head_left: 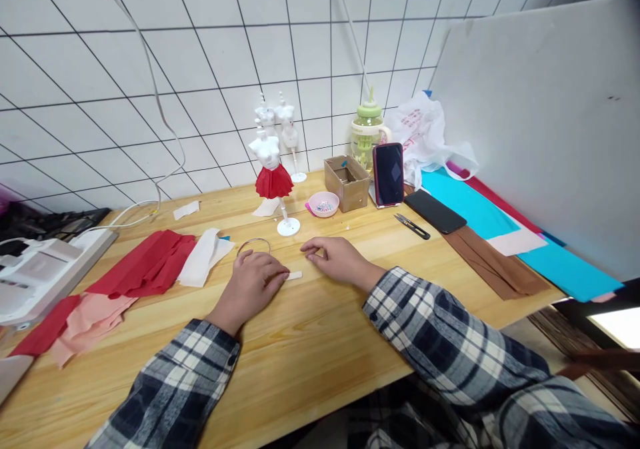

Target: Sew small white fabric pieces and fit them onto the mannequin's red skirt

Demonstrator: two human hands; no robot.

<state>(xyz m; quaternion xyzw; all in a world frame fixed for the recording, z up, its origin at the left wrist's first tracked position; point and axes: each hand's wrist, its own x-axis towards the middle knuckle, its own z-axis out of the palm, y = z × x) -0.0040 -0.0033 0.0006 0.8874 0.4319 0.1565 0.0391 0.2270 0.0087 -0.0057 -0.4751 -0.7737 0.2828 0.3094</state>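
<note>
My left hand rests on the table, with thumb and forefinger closed on the end of a small white strip. The strip lies nearly flat on the wood. Just behind that hand is a thin round hoop, partly hidden by the fingers. My right hand lies to the right of the strip, apart from it, fingers stretched loosely leftward with nothing visible in them. Beyond both hands stands a small white dress-form wearing a pleated red skirt.
Red cloth and a white piece lie left, near a power strip. Behind are a pink bowl of beads, a cardboard box and a propped phone. Thread snips and blue sheets lie right.
</note>
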